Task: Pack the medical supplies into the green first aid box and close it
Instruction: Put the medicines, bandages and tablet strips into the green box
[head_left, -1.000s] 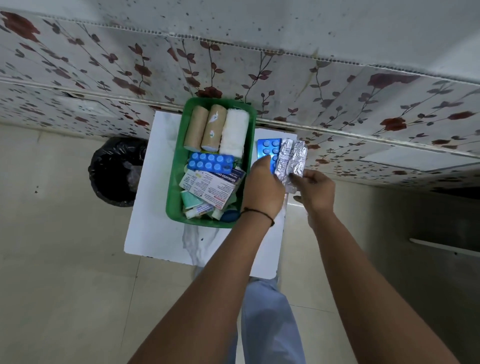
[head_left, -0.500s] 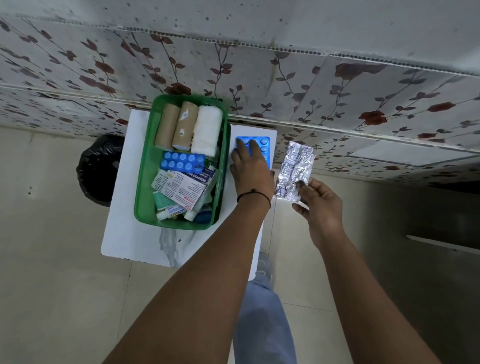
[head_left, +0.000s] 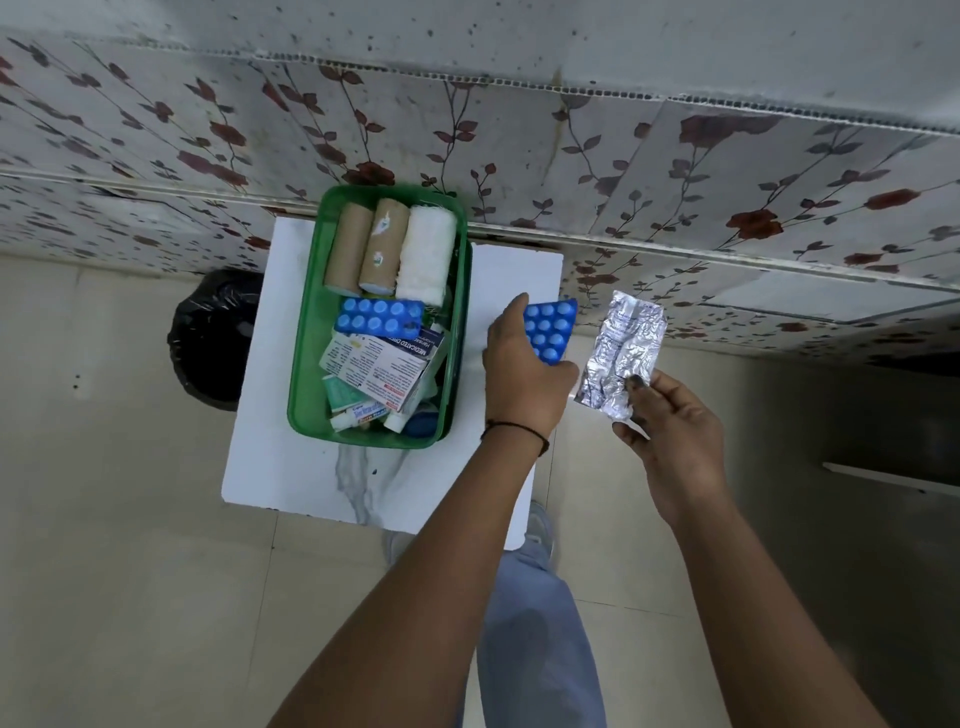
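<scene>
Green first aid box (head_left: 304, 384): it sits open on the white table (head_left: 270, 467), by the flowery wall (head_left: 675, 171).
Inside the box: three rolls (head_left: 389, 249) lie side by side at the far end. A blue pill sheet (head_left: 378, 318) lies below them, then a paper packet (head_left: 384, 358) and small tubes (head_left: 363, 413).
Left hand (head_left: 524, 371): it reaches out over the table, just right of the box. The fingers are curled around a second blue pill sheet (head_left: 550, 332) and lift its near end.
Right hand (head_left: 670, 431): it is held out past the table edge. The thumb and fingers pinch the bottom of a crinkly silver pill sheet (head_left: 621, 353), which stands up.
Black bin bag (head_left: 213, 338): it is on the floor left of the table.
Below: a blue trouser leg (head_left: 535, 639) and a shoe (head_left: 540, 525).
</scene>
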